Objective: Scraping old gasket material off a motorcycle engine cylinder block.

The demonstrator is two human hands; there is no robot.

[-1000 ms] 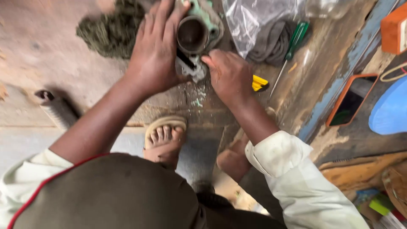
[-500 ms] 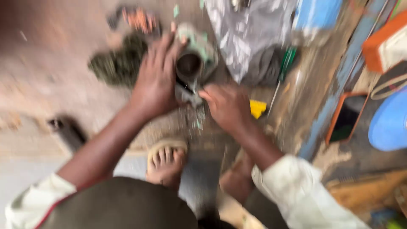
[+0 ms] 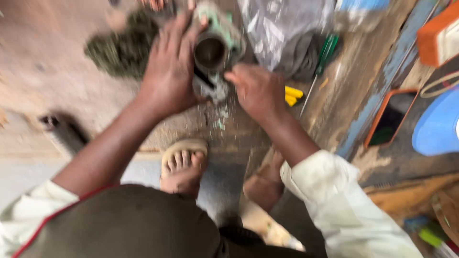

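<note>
On the worn wooden bench (image 3: 334, 114), near its far edge, the metal cylinder part (image 3: 213, 52) stands bore-up, left hand (image 3: 167, 71) wrapped round its left side, right hand (image 3: 258, 91) pinched narrow against its near-right base, yellow-handled tool (image 3: 291, 94) just beside.

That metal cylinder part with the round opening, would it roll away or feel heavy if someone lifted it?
The metal cylinder part looks like thick cast metal, so probably heavy for its size. Its lumpy greenish flange should stop rolling. The left hand braces it, suggesting it may tip or shift when worked.
</note>
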